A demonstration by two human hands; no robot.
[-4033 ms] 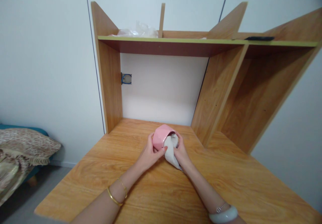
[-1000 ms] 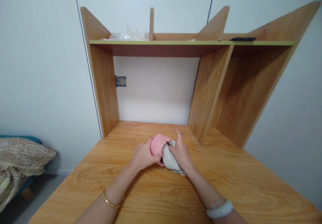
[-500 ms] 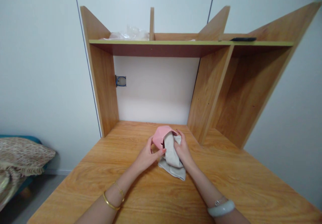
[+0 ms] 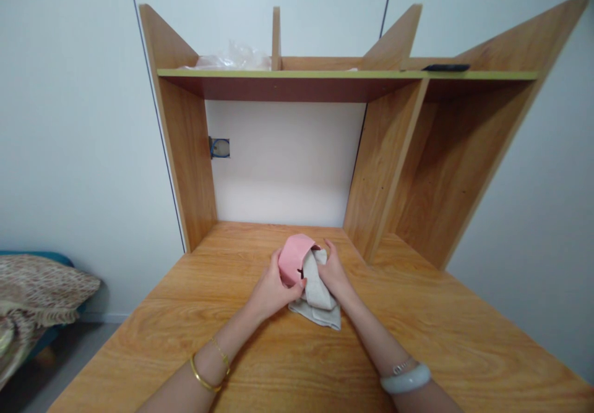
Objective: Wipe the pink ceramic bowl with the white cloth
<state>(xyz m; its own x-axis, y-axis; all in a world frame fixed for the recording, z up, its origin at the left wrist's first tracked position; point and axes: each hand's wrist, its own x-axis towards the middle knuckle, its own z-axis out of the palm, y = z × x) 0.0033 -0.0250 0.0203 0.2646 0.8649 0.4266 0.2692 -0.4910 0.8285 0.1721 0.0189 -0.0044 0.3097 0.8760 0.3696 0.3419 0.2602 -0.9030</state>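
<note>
Cloth [image 4: 316, 289], pale grey, spills from the sideways mouth of the pink faceted bowl [image 4: 292, 259] onto the wooden desk [image 4: 417, 339]; your left hand [image 4: 271, 290] grips the bowl, your right hand [image 4: 335, 275] holds the cloth.

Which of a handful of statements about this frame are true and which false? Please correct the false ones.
1. The left hand holds a pink vessel. True.
2. The right hand touches nothing. False: it is on the grey cloth, by the vessel's opening.
3. Clear plastic lies on the upper shelf, toward the left. True.
4. Both wrists are bare. False: the left wears a gold bangle, the right a white bangle.
5. Part of the cloth hangs outside the vessel. True.
</note>
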